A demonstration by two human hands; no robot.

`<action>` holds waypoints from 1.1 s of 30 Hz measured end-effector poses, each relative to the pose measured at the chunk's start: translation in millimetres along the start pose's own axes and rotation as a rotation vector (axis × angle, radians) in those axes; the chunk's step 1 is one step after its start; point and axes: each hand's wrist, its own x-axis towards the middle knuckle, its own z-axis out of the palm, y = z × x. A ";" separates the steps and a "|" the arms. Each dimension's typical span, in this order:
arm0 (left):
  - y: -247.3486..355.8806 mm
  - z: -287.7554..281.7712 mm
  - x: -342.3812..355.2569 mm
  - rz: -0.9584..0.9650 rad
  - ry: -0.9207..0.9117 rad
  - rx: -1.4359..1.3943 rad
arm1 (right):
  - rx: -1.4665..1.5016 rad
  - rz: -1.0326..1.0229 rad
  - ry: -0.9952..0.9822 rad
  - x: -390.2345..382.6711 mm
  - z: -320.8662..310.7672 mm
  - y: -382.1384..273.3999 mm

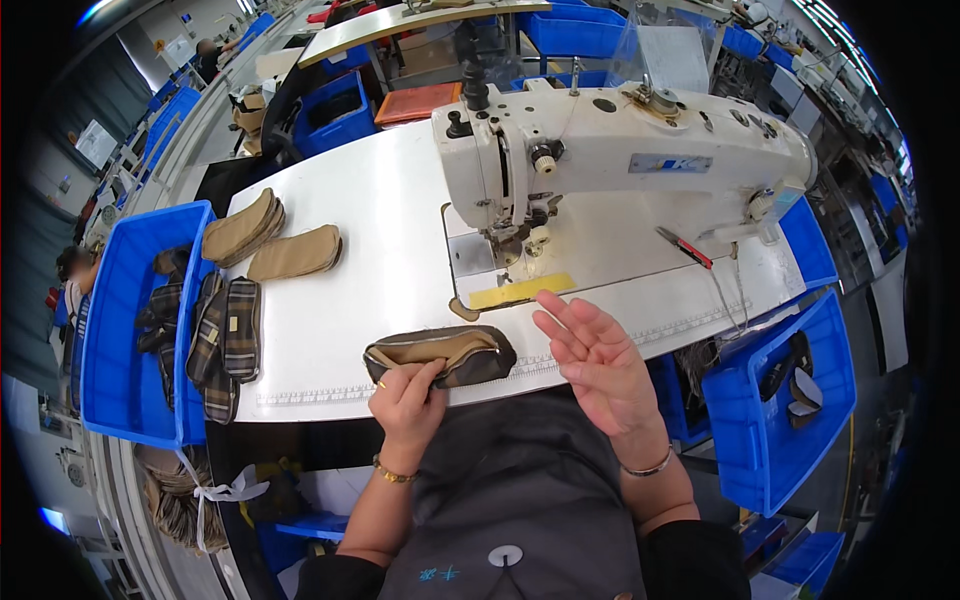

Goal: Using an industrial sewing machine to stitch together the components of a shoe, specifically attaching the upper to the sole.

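My left hand (405,408) pinches the near edge of a dark fabric shoe upper (478,366), whose tan lining shows through its long opening. The upper lies on the white sewing table (375,215), close to the front edge. Raised to the right of it, my right hand (606,378) is empty, its palm turned up and its fingers apart. Beyond both hands stands a white sewing machine (590,145), with a yellow strip (520,290) on its bed below the needle area. Tan sole-shaped fabric pieces (297,252) lie stacked at the table's left.
A blue bin (130,395) at the left holds dark pieces, with plaid uppers (240,330) over its edge. Red-handled snips (690,250) lie on the machine bed. Another blue bin (735,450) hangs at the right, below the table. Two people are far left.
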 end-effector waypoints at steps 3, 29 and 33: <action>-1.8 1.5 -2.0 0.044 0.052 -0.036 | -0.025 0.006 0.064 -1.1 -0.8 -0.4; -0.4 4.2 -0.2 0.066 0.080 -0.023 | 0.065 -0.067 0.081 2.5 5.7 8.0; -1.3 3.9 -1.7 0.061 0.067 -0.025 | 0.067 -0.064 0.083 1.8 6.2 7.6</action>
